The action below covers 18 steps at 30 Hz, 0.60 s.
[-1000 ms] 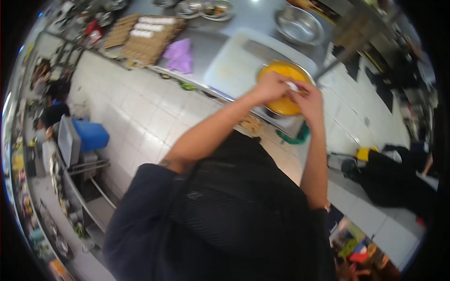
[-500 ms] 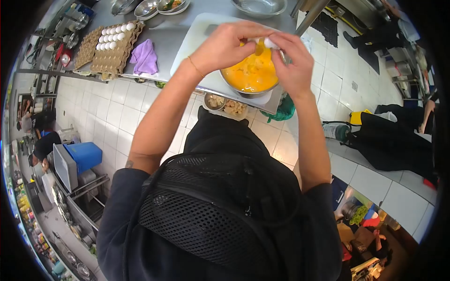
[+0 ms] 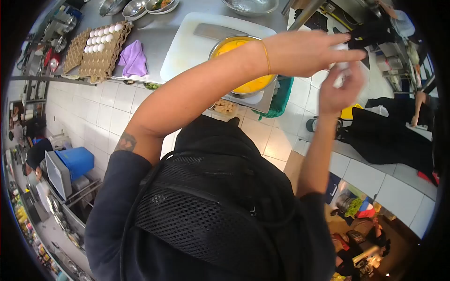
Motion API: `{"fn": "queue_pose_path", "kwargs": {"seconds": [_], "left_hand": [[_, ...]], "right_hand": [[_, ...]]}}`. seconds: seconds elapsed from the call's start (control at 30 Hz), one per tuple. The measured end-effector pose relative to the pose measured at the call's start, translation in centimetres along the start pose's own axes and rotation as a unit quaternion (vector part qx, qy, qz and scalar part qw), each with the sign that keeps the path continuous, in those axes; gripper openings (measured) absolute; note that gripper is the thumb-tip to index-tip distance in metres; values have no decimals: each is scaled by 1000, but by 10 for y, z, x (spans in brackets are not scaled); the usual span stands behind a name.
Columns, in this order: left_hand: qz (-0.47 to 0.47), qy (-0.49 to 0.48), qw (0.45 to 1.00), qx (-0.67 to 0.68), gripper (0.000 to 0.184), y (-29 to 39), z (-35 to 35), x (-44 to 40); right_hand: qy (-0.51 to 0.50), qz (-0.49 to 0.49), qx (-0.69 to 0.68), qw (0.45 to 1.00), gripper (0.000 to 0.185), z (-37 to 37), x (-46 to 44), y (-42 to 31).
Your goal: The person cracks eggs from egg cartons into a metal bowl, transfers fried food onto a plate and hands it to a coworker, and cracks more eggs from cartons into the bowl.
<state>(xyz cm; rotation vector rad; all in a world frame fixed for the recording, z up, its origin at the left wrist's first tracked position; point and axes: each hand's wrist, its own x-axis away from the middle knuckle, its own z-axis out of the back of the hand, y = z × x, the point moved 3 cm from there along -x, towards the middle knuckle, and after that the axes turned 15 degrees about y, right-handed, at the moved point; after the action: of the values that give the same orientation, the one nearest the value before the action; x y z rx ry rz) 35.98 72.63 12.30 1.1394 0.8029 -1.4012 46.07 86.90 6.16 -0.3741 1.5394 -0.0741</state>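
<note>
My left hand [image 3: 311, 54] reaches across to the right, past the metal bowl [image 3: 253, 95] of yellow beaten egg [image 3: 255, 86]. A piece of white eggshell [image 3: 341, 48] shows between its outstretched fingers. Just below, my right hand [image 3: 341, 91] is smeared by motion, its fingers curled round another white eggshell piece [image 3: 338, 81]. The bowl stands on a white cutting board [image 3: 180, 58], partly covered by my left forearm. Behind the bowl, a broad-bladed knife [image 3: 213, 32] lies on the board.
Cardboard trays [image 3: 101, 68] with several white eggs [image 3: 99, 40] and a purple cloth [image 3: 133, 58] are at the left. A bin with a green liner [image 3: 283, 96] stands by the table's right end. Metal bowls [image 3: 136, 9] sit at the back; diced food [image 3: 225, 107] is below.
Both hands have moved right, from above the egg bowl to beyond the table's end, carrying eggshell. The bowl is now partly hidden behind my left forearm.
</note>
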Motion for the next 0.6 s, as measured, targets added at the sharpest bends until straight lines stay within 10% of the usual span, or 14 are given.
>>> {"fn": "queue_pose_path", "kwargs": {"seconds": [0.07, 0.13, 0.27, 0.33, 0.5, 0.6], "left_hand": [[105, -202, 970, -88, 63, -17, -16, 43], [131, -126, 982, -50, 56, -47, 16, 70], [428, -61, 900, -63, 35, -97, 122, 134], [516, -53, 848, -111, 32, -103, 153, 189], [732, -16, 680, 40, 31, -78, 121, 219], [751, 57, 654, 74, 36, -91, 101, 221]], "right_hand": [[-233, -260, 106, 931, 58, 23, 118, 49], [-502, -275, 187, 799, 95, 83, 255, 57], [-505, -475, 229, 684, 92, 233, 376, -1], [-473, -574, 285, 605, 45, 275, 389, -11], [-277, -609, 137, 731, 22, 144, 248, -2], [-219, -692, -55, 686, 29, 20, 136, -33]]}}
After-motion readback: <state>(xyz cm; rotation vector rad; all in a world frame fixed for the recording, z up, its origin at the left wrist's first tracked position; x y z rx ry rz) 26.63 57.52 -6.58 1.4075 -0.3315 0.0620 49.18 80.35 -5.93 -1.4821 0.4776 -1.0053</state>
